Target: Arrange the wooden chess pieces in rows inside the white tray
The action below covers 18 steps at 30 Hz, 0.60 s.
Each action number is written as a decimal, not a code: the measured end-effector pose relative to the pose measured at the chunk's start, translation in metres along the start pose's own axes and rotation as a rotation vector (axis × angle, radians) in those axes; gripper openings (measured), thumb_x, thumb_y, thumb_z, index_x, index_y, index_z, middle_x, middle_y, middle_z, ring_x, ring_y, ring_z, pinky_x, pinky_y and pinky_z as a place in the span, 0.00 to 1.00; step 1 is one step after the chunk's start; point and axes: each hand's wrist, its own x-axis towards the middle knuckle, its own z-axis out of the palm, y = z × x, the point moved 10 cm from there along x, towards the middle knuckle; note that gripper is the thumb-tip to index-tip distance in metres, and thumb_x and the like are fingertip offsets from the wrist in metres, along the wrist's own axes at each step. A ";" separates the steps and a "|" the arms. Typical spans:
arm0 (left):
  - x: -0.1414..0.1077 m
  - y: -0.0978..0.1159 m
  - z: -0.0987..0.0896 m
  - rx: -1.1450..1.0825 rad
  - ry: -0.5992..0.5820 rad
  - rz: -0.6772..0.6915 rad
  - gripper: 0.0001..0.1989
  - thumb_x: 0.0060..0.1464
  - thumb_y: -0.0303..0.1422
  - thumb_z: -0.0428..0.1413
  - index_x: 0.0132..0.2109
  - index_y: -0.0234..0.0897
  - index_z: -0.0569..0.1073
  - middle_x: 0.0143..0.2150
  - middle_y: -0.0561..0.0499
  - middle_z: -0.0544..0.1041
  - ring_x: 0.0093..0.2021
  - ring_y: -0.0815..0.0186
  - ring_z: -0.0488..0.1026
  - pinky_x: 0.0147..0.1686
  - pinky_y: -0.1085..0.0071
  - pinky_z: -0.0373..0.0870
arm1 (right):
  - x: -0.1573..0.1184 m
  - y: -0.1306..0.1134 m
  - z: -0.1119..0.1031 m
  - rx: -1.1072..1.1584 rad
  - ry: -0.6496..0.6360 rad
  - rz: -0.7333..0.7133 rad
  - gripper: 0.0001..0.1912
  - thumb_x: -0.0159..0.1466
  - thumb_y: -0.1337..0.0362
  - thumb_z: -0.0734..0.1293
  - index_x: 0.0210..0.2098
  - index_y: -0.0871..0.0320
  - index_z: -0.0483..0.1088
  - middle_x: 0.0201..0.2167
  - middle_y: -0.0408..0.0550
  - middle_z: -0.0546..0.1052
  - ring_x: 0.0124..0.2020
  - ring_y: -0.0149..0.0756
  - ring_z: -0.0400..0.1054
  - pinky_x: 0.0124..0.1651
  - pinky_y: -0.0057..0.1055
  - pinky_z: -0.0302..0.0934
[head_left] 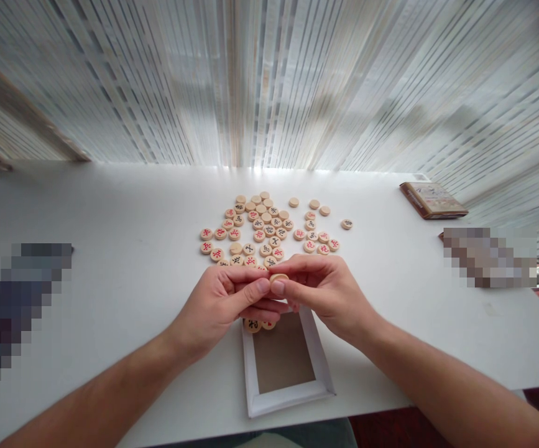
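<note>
Between the fingertips of my right hand (325,292) is a round wooden piece (279,278), seen with its plain side or rim up. My left hand (232,295) meets it at the center, thumb and fingertips closed beside the piece; its grip is partly hidden. Just below both hands lies a shallow white box (249,373) with a brown bottom. Two wooden pieces, one with a black character (253,325) and one with a red mark (268,325), sit at its far left corner, partly covered by my left fingers.
Beyond my hands, several round wooden pieces (269,231) with red or black characters are spread over the white table (133,249); some show blank faces. A brown box (433,200) lies at the back right. Blurred-out objects rest left and right. A striped curtain hangs behind.
</note>
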 end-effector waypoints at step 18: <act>0.003 -0.004 -0.003 0.038 0.028 -0.027 0.15 0.56 0.39 0.73 0.47 0.35 0.88 0.38 0.44 0.89 0.34 0.61 0.88 0.39 0.70 0.88 | 0.001 0.005 -0.002 0.014 -0.002 -0.011 0.14 0.53 0.65 0.86 0.38 0.55 0.87 0.30 0.46 0.84 0.30 0.34 0.77 0.32 0.28 0.74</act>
